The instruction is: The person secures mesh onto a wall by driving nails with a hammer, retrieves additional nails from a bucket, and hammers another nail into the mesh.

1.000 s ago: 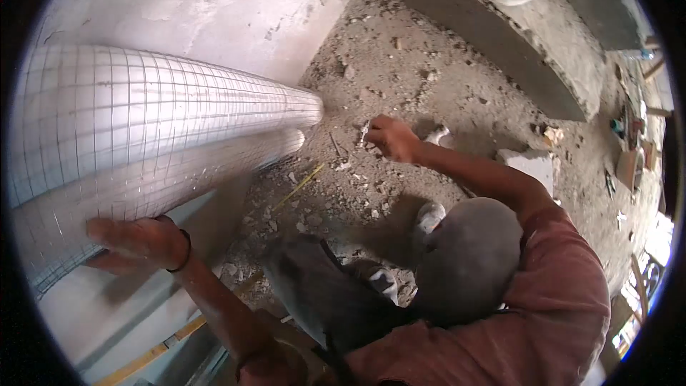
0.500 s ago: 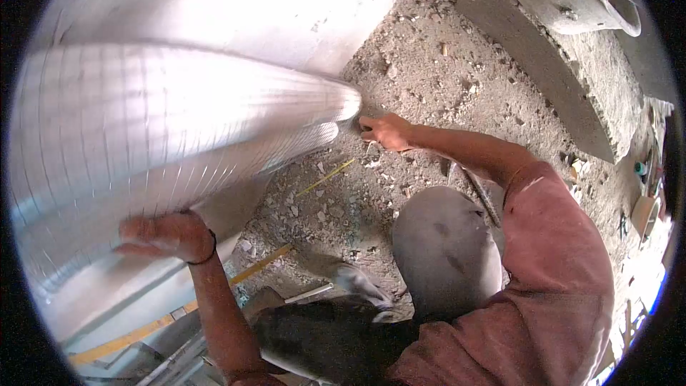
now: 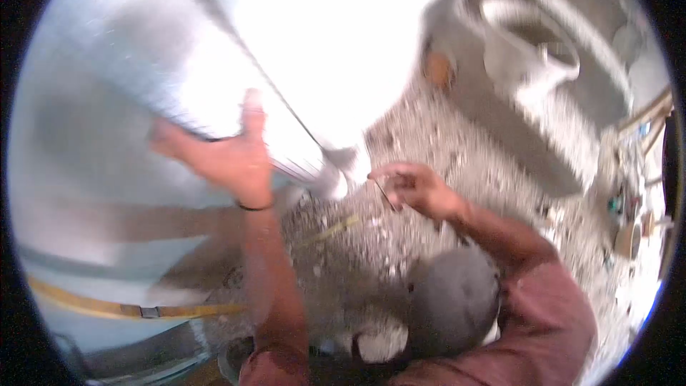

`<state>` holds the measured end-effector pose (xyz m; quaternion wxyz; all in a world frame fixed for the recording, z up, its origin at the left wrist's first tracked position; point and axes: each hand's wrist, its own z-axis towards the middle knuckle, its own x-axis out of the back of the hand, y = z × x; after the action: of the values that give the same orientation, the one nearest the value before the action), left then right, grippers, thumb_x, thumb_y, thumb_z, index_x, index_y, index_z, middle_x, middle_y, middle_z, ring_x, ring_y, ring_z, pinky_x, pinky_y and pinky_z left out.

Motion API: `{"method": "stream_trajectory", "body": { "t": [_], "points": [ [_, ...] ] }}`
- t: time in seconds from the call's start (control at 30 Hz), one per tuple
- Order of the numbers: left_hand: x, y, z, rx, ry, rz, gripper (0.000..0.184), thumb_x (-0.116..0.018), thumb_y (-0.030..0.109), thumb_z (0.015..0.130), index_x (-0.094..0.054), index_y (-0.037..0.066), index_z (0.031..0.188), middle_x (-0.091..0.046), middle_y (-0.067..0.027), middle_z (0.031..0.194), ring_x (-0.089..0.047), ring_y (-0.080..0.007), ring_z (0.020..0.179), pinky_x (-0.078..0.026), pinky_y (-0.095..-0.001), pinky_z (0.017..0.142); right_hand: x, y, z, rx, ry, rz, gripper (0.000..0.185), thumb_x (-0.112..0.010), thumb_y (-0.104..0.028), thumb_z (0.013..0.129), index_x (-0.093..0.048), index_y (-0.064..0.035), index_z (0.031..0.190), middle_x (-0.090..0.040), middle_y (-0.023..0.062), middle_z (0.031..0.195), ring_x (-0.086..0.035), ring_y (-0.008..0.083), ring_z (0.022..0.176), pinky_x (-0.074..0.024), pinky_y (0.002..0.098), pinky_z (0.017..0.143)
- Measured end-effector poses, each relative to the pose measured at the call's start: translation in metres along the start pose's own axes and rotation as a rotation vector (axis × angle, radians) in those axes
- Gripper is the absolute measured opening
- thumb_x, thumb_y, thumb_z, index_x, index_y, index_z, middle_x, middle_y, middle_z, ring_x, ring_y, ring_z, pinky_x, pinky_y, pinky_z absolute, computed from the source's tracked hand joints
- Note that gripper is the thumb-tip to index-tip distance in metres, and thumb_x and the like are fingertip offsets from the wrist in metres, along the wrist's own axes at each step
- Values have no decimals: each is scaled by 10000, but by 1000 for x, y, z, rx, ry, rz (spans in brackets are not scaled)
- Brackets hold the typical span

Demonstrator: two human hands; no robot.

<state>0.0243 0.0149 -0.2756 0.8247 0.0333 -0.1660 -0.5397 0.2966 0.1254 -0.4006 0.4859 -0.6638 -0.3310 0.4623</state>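
My left hand (image 3: 229, 164) has its fingers spread and rests against the wire mesh rolls (image 3: 286, 150), which look blurred and overexposed. Low over the rubble, beside the far end of the rolls, my right hand (image 3: 418, 189) is curled with a thin dark wire (image 3: 384, 194) at its fingertips. A yellow strip (image 3: 329, 230) lies on the rubble between my forearms.
Behind the rolls is a bright wall (image 3: 343, 36). A pale bucket (image 3: 514, 57) sits by a concrete ledge (image 3: 500, 118) at upper right. A yellow level (image 3: 100, 306) lies at lower left. Tools and debris lie far right.
The view has shifted, and the rolls now slant more steeply. My left hand is higher against them with its fingers spread wider. My right hand has lifted from the ground with the thin wire.
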Motion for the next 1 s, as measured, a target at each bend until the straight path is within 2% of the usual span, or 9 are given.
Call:
{"method": "stream_trajectory", "body": {
  "t": [0.07, 0.13, 0.3, 0.33, 0.47, 0.53, 0.63, 0.83, 1.0],
  "points": [
    [0, 8, 7, 135, 77, -412, 1084, -931, 473, 763, -388, -75, 1526, -473, -274, 1366, -468, -406, 1290, -361, -548, 1124, -32, -61, -5, 130, 27, -176, 460, -768, -16, 927, -655, -34, 1373, -681, 33, 881, -636, 105, 785, -523, 281, 680],
    [-11, 5, 4, 130, 160, -539, 1220, -928, 618, 674, -396, -47, 1548, -410, -139, 1153, -426, -352, 1150, -398, -522, 984, -62, -109, -8, 440, 39, -449, 420, -762, 73, 902, -694, -24, 1305, -703, 58, 915, -674, 119, 825, -558, 284, 721],
    [6, 20, 13, 305, 124, -535, 1178, -922, 600, 638, -463, 12, 1549, -451, -122, 1113, -459, -340, 1058, -385, -491, 924, -168, -212, 22, 1025, 134, -856, 167, -655, 77, 984, -677, 93, 1149, -730, 140, 1007, -719, 169, 905, -601, 269, 767],
    [9, 22, 15, 321, 110, -547, 1173, -958, 515, 597, -470, 46, 1556, -473, -127, 1119, -473, -345, 1044, -384, -499, 917, -182, -231, 35, 1186, 129, -1051, 194, -666, 113, 956, -680, 81, 1147, -733, 146, 1007, -728, 179, 913, -612, 273, 758],
    [13, 19, 13, 399, 112, -622, 1150, -945, 502, 588, -481, 109, 1564, -488, -131, 1107, -488, -344, 1051, -386, -499, 911, -245, -259, 87, 1464, 123, -1281, 255, -747, 140, 869, -703, 59, 1107, -754, 137, 1022, -751, 195, 952, -631, 289, 782],
    [12, 17, 12, 434, 78, -637, 1154, -941, 499, 579, -479, 128, 1569, -490, -128, 1102, -497, -341, 1047, -389, -498, 906, -255, -262, 113, 1589, 189, -1504, 184, -810, 77, 822, -748, -22, 965, -761, 84, 914, -755, 183, 898, -598, 277, 727],
    [5, 16, 16, 417, 171, -665, 1146, -941, 467, 536, -502, 129, 1540, -498, -100, 1088, -524, -343, 1011, -403, -506, 882, -261, -269, 130, 1592, 256, -1819, 204, -828, 20, 789, -743, -86, 941, -738, 72, 873, -680, 251, 843, -528, 362, 761],
    [8, 16, 15, 428, 142, -619, 1074, -914, 532, 562, -552, 116, 1483, -514, -100, 1106, -535, -342, 1018, -420, -510, 863, -262, -260, 130, 1593, 243, -1982, 218, -832, 1, 768, -748, -122, 928, -733, 33, 866, -674, 235, 853, -474, 365, 804],
    [-1, 17, 11, 416, 208, -646, 1030, -843, 636, 634, -568, 83, 1458, -528, -105, 1084, -539, -338, 1019, -423, -506, 863, -257, -253, 130, 1567, 302, -1970, 197, -846, 29, 783, -760, -78, 924, -727, 66, 856, -687, 215, 821, -505, 335, 799]
  ]
}}
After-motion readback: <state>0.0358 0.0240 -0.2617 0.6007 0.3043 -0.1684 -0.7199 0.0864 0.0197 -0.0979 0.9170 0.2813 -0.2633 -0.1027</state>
